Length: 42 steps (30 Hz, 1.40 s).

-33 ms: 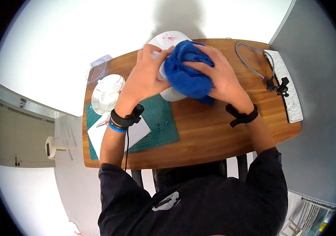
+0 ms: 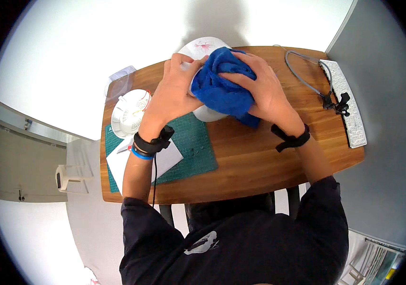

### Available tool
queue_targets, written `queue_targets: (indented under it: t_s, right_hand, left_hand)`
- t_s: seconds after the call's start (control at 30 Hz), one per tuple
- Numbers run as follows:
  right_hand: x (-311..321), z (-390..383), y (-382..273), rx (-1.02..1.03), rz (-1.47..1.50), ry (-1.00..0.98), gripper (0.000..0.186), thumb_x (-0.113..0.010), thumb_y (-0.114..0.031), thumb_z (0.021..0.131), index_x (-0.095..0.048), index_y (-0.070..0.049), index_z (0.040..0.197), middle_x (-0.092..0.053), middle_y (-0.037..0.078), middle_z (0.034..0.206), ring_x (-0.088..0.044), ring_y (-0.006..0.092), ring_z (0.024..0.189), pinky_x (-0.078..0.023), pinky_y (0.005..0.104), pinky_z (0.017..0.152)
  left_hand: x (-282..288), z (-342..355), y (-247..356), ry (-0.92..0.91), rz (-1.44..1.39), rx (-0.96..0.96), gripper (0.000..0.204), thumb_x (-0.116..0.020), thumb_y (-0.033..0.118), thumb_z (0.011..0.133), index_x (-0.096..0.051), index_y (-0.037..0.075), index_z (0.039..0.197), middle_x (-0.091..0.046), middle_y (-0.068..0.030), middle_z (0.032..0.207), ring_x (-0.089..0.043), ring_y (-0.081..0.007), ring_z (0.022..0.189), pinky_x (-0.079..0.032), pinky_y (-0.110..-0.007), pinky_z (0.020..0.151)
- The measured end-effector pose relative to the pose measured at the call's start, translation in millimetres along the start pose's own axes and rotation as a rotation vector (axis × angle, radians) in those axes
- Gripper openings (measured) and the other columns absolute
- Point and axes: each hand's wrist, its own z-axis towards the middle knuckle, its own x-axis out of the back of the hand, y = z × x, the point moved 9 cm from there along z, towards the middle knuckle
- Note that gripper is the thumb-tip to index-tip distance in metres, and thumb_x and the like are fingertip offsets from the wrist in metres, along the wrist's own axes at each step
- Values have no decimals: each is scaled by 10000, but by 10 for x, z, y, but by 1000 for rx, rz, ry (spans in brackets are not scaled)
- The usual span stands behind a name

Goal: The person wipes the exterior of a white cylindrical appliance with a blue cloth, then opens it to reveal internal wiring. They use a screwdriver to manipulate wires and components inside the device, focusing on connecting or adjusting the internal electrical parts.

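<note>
A crumpled blue cloth (image 2: pixel 224 92) is bunched in my right hand (image 2: pixel 269 90), with the thumb and fingers wrapped round it. It presses against a pale, whitish object held by my left hand (image 2: pixel 174 90). Cloth and fingers cover most of that object, so its kind does not show. Beneath both hands lies a white rounded piece with a pink flower pattern (image 2: pixel 204 46), its lower edge showing under the cloth. A black strap circles each wrist, and a blue band is on the left one.
On the wooden table (image 2: pixel 260 156) lies a green cutting mat (image 2: pixel 188 159) with white paper (image 2: pixel 167 161) on it. A white perforated basket (image 2: pixel 127 114) and a clear plastic container (image 2: pixel 120 80) stand at left. At right are a white textured strip (image 2: pixel 348 102), a black clip (image 2: pixel 340 104) and a grey cable (image 2: pixel 300 78).
The blue cloth has shifted slightly left over the pale object, together with my right hand. My left hand stays almost in place.
</note>
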Motion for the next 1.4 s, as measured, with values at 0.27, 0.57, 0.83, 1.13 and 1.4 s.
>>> queue_targets:
  t_s: [0.27, 0.57, 0.83, 1.13, 1.4]
  right_hand:
    - [-463, -754, 1360, -698, 568, 48, 698, -788, -56, 816, -625, -96, 1494, -555, 214, 1557, -614, 485, 1336, -520, 488, 1132]
    - [-49, -296, 25, -4, -53, -52, 680, -843, -82, 784, -697, -222, 1433, -507, 159, 1658, -492, 471, 1496, -470, 538, 1209]
    - [-347, -644, 778, -369, 196, -44, 698, -887, -137, 862, -606, -148, 1502, -497, 192, 1633, -486, 429, 1506, -463, 510, 1214]
    - [-638, -904, 1112, -736, 446, -145, 696, -878, -295, 952, -535, -54, 1508, -634, 208, 1430, -652, 381, 1306, -527, 464, 1107]
    - [-236, -407, 715, -493, 93, -4, 717, -918, -179, 845, -568, -107, 1467, -598, 182, 1371, -646, 445, 1251, -565, 482, 1029]
  left_hand:
    - [-67, -53, -8, 4, 55, 100, 896, -925, 480, 843, -590, 64, 1563, -449, -267, 1592, -501, -510, 1437, -534, -567, 1119]
    - [-332, 43, -108, -71, 126, 70, 940, -899, 508, 850, -513, 131, 1620, -261, -280, 1791, -241, -617, 1608, -408, -685, 1232]
    - [-268, 10, -53, -177, 157, 153, 1041, -879, 598, 849, -404, 284, 1720, -245, -309, 1784, -220, -667, 1587, -437, -743, 1179]
    - [-288, -108, -84, -95, 145, 146, 936, -833, 567, 897, -432, 319, 1706, -234, -336, 1778, -184, -686, 1590, -466, -763, 1131]
    - [-309, -88, -115, -72, 168, 102, 920, -804, 606, 912, -429, 327, 1704, -241, -338, 1775, -185, -685, 1591, -463, -764, 1133]
